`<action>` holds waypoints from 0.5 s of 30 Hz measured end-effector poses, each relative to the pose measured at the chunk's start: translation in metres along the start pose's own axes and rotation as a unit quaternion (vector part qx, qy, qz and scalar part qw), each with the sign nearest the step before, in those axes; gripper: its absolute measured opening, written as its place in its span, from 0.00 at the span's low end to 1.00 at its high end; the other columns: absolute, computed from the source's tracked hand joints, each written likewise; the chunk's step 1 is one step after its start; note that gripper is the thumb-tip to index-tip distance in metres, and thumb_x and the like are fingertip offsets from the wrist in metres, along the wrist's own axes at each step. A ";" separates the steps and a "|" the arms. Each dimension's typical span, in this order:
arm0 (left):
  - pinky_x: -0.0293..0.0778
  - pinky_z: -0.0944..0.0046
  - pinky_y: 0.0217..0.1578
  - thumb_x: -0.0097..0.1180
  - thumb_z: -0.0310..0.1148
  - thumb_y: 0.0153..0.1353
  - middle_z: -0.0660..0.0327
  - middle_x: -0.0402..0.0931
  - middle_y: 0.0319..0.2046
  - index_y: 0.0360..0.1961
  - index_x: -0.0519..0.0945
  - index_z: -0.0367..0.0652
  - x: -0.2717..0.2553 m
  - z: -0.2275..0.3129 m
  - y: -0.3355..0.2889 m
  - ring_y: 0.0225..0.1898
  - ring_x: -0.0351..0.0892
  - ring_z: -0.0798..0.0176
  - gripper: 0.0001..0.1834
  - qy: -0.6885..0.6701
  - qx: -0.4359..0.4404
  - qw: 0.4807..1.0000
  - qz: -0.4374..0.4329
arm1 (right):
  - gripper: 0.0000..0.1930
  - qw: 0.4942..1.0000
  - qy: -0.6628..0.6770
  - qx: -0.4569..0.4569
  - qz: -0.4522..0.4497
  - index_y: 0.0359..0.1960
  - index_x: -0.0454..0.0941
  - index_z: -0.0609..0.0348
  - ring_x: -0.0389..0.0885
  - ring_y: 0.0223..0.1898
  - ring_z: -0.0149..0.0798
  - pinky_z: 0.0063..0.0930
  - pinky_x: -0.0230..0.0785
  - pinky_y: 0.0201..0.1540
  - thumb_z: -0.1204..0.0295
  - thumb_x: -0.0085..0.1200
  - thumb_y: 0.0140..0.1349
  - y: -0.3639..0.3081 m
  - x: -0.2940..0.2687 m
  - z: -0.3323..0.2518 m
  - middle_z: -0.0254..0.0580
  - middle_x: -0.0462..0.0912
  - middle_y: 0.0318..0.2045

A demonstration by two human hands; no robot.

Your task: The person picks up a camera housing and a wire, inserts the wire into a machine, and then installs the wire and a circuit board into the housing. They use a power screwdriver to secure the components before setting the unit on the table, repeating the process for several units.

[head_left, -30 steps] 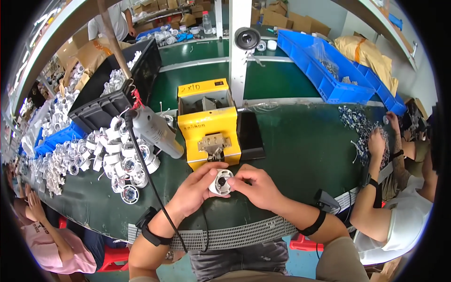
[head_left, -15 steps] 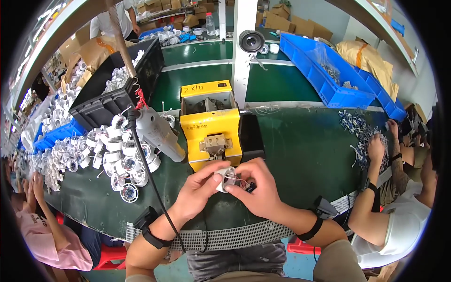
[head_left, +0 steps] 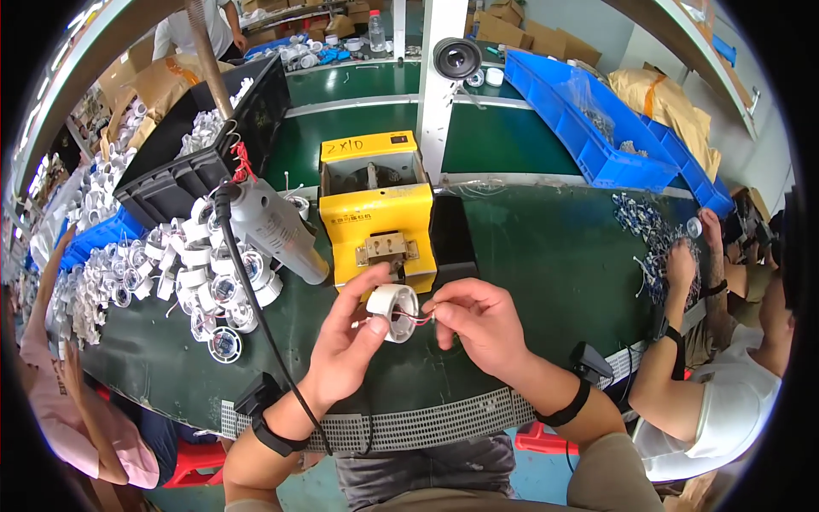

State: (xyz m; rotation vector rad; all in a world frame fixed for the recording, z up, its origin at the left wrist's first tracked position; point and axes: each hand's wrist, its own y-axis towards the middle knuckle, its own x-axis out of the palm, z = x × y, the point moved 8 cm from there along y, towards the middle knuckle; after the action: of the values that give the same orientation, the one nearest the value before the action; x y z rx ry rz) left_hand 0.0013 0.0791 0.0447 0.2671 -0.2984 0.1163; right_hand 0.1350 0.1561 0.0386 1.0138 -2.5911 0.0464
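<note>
My left hand [head_left: 343, 352] grips a round white plastic housing [head_left: 383, 300] between thumb and fingers, its open face turned to the right. Thin red and white wires [head_left: 417, 320] run out of that opening. A small white tip sticks out on the housing's thumb side. My right hand [head_left: 488, 329] pinches the wires' ends with thumb and forefinger, just right of the housing; whatever else lies in the palm is hidden. Both hands are above the bench's near part, in front of a yellow machine [head_left: 375, 224] with a metal block on its front.
A grey cylindrical tool [head_left: 275, 226] hangs on a black cable left of the machine. Beside it lie piled white housings [head_left: 194, 277]. A black crate [head_left: 162, 189] and blue bins [head_left: 589, 128] stand farther back. Co-workers sit at both sides, the right one by small wired parts [head_left: 641, 226].
My right hand has drawn away from the housing to the right, and the wires now stretch between them. The housing has tipped and moved slightly left. The dark piece by my right fingers no longer shows.
</note>
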 end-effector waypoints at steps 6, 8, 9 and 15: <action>0.57 0.62 0.61 0.44 0.32 0.69 0.57 0.59 0.61 0.64 0.59 0.41 0.014 -0.006 0.000 0.62 0.59 0.62 0.24 0.024 0.024 0.997 -0.073 | 0.07 0.996 -0.075 0.034 0.035 0.38 0.81 0.65 0.76 0.22 0.29 0.19 0.70 0.24 0.81 0.56 0.59 -0.005 0.002 0.005 0.43 0.82 0.33; 0.55 0.62 0.62 0.42 0.33 0.70 0.56 0.58 0.62 0.65 0.59 0.41 0.018 -0.006 -0.001 0.62 0.59 0.62 0.24 0.026 0.010 0.996 -0.086 | 0.07 0.958 -0.199 -0.207 0.006 0.37 0.82 0.66 0.77 0.25 0.28 0.17 0.70 0.27 0.82 0.59 0.56 -0.006 0.007 -0.017 0.42 0.81 0.33; 0.55 0.62 0.62 0.42 0.33 0.70 0.56 0.58 0.62 0.65 0.59 0.41 0.018 -0.007 -0.001 0.62 0.59 0.62 0.24 0.026 0.009 0.996 -0.086 | 0.07 0.958 -0.199 -0.206 0.006 0.37 0.82 0.66 0.77 0.25 0.28 0.17 0.70 0.27 0.82 0.59 0.56 -0.006 0.007 -0.017 0.42 0.81 0.33; 0.55 0.62 0.62 0.40 0.33 0.71 0.56 0.59 0.62 0.67 0.55 0.40 0.025 -0.006 -0.001 0.62 0.59 0.62 0.25 -0.015 0.001 0.995 -0.102 | 0.08 0.989 -0.127 -0.071 0.029 0.36 0.82 0.66 0.78 0.27 0.30 0.20 0.71 0.31 0.83 0.62 0.52 -0.007 0.009 -0.011 0.41 0.80 0.33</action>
State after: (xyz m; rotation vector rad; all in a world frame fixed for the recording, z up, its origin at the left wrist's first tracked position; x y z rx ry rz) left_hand 0.0264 0.0813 0.0463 0.3004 -0.2993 -0.0897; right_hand 0.1372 0.1469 0.0509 0.9456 -2.8047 -0.2654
